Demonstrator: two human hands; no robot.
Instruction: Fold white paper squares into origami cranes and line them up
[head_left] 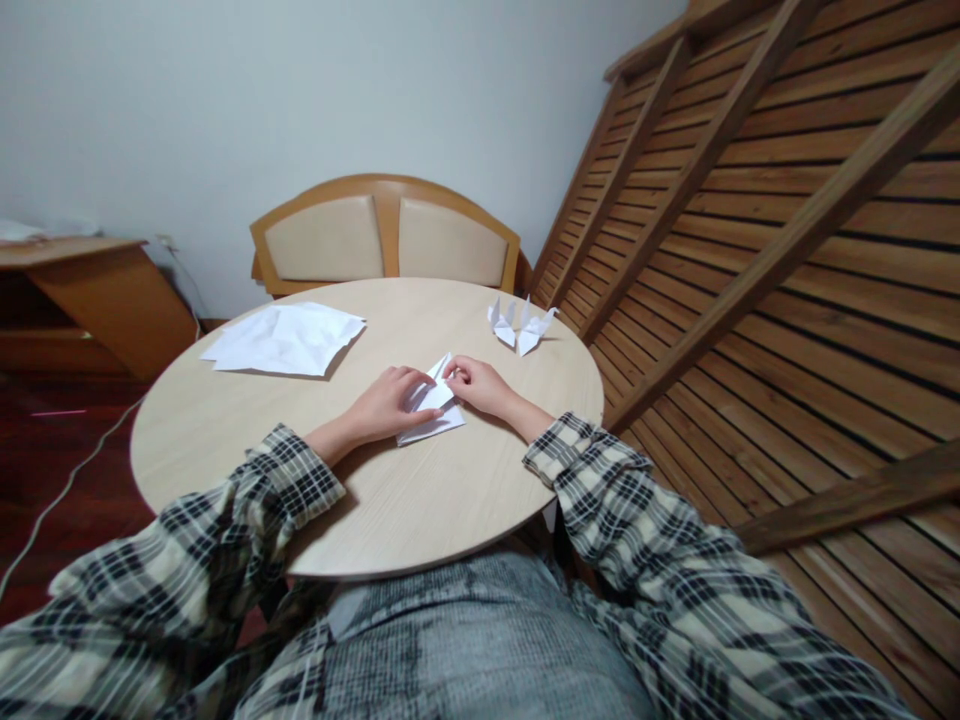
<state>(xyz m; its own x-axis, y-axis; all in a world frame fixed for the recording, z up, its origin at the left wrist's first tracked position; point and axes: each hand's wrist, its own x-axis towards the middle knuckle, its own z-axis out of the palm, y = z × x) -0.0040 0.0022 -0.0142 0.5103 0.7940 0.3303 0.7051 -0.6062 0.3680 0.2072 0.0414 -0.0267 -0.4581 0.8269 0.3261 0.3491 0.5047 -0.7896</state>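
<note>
A partly folded piece of white paper lies on the round table, between my two hands. My left hand rests over its left side with thumb and fingers apart, pressing the paper against the tabletop. At the upper right of the paper, my right hand pinches a folded flap between thumb and forefinger. Parts of the folds are hidden under the fingers. Two folded white paper cranes stand close together near the table's far right edge.
Several loose white sheets lie at the table's far left. Behind it stands a padded wooden headboard. A slatted wooden panel slants along the right. A wooden desk and a white cable are at the left.
</note>
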